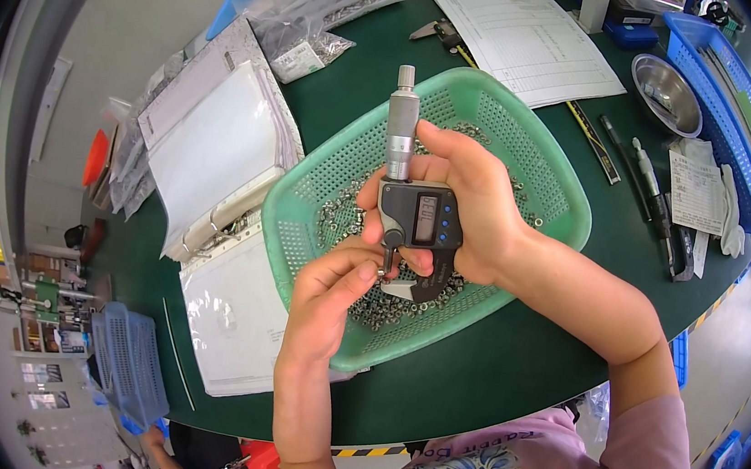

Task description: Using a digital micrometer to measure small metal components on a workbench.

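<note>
**Micrometer held over a green basket of small metal parts**

Micrometer (415,207) first: a digital one, dark grey body with a small lit display, a silver barrel and knurled thimble standing upright above it, and a curved frame below. It is lifted above the tabletop, over the middle of the basket. The right hand (466,203) wraps the body from the right, its fingers clamped on the micrometer. The left hand (328,298) comes up from the near edge, its fingers pinched together at the gap of the frame; what they pinch is too small to tell.

Under both hands sits a green perforated plastic basket (548,161), tilted corner-on, with a layer of small shiny metal parts (341,217) across its bottom. It rests on a dark green tabletop (490,366) whose near edge curves and carries a yellow-and-black strip.

Toward the left edge lie white binders (221,140) with clear sleeves, touching the basket's left corner. Farther back are clear bags of parts (326,5), a printed sheet (529,35) and a caliper (438,32) half under it. At the far right corner stand a steel bowl (667,93), a blue crate (737,108) and dark pens (622,151) beside a paper note.

Off the left edge, the floor holds a blue basket (129,360) and shelves.
</note>
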### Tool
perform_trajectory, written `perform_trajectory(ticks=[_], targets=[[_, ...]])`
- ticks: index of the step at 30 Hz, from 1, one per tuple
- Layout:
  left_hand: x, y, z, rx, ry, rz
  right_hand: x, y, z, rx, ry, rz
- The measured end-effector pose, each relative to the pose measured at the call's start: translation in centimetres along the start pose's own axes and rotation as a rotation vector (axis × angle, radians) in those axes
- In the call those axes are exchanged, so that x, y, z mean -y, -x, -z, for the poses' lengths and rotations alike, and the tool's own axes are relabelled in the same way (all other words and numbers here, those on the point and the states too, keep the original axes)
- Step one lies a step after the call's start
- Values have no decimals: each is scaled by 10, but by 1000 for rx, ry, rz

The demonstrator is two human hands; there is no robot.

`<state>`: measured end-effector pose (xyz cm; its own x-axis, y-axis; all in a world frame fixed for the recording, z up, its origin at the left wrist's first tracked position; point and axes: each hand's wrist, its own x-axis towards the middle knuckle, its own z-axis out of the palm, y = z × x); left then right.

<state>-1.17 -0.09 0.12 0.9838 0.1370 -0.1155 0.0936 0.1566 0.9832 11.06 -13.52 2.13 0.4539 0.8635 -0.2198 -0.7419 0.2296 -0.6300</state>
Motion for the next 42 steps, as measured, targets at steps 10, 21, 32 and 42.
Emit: perform_trajectory(ticks=[10, 21, 32, 42], targets=[[1, 2, 2, 55, -1, -8, -1, 0, 0, 16, 23, -58], [2, 2, 5, 69, -66, -28, -1, -2, -2, 16, 110, -14], [5, 3, 4, -18, -17, -10, -3, 0, -3, -2, 108, 8], [11, -10, -5, -373, -767, -260, 3, -4, -1, -114, 3, 59]])
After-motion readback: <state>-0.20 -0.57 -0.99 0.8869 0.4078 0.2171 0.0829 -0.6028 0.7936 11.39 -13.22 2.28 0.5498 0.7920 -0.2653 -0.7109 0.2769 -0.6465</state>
